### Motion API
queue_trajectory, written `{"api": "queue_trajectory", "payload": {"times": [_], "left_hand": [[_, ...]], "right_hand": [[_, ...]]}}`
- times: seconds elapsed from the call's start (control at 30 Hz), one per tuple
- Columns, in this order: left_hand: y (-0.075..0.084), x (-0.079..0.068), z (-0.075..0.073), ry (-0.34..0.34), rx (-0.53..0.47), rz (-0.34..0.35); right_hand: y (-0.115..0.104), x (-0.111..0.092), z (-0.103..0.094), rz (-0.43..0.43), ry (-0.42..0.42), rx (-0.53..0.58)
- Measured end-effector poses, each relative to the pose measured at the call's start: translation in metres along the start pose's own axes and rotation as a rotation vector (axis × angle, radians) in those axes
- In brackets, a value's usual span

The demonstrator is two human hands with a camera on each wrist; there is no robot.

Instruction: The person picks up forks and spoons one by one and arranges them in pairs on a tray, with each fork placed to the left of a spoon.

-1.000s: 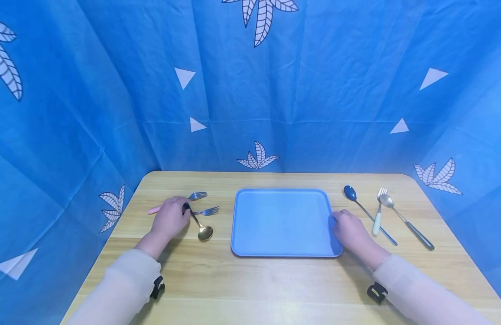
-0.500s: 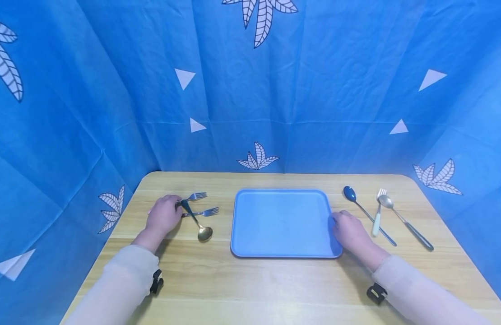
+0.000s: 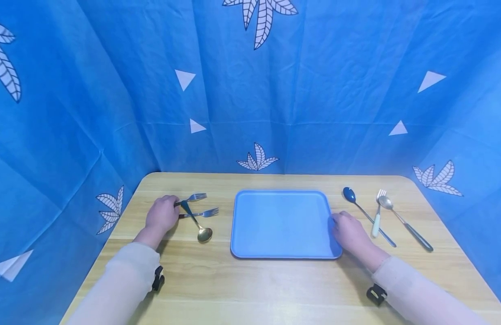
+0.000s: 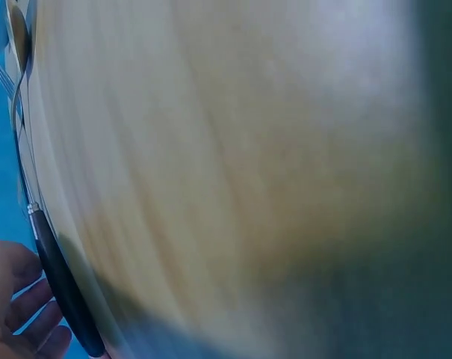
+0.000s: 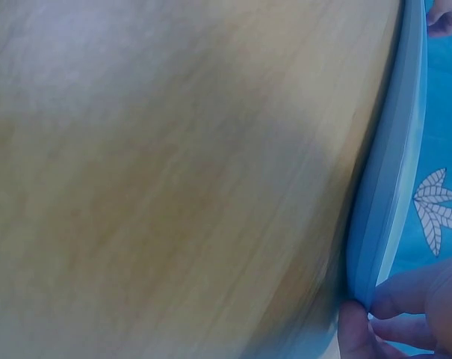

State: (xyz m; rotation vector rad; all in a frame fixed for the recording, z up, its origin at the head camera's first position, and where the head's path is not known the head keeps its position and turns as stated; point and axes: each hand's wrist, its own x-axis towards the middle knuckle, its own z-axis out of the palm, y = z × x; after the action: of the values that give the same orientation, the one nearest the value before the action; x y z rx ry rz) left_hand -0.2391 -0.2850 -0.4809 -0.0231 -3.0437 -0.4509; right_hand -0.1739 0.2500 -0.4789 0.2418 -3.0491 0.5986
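Head view: my R hand [image 3: 349, 229] pinches R edge of blue tray [image 3: 280, 225], flat on table [image 3: 275, 286], long axis L–R. My L hand [image 3: 162, 214], fingers loose, apart, sits by 2 forks [image 3: 198, 197], tines pointing R; gold-bowled spoon [image 3: 204, 234] crosses one, bowl toward me.

Small closed-in spot, like booth; home or lab, cannot tell. Blue cloth [image 3: 336, 90] with white leaves [image 3: 263, 27] and triangles [image 3: 184, 79] hangs behind and on both sides. Wood-look counter [image 3: 275, 284] sits inside.
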Motion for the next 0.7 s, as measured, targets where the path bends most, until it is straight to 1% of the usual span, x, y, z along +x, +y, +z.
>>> {"api": "queue_trajectory", "payload": {"times": [0.33,0.53,0.7], "left_hand": [[-0.005,0.007,-0.002,-0.043,0.036,-0.053],[-0.004,0.010,-0.004,-0.059,0.068,-0.047],[-0.005,0.012,-0.007,-0.061,0.094,-0.025]], "right_hand": [[0.000,0.000,0.001,0.007,0.000,0.002],[0.000,0.001,0.001,0.005,0.003,0.003],[-0.001,0.001,-0.001,0.008,-0.004,0.005]]}}
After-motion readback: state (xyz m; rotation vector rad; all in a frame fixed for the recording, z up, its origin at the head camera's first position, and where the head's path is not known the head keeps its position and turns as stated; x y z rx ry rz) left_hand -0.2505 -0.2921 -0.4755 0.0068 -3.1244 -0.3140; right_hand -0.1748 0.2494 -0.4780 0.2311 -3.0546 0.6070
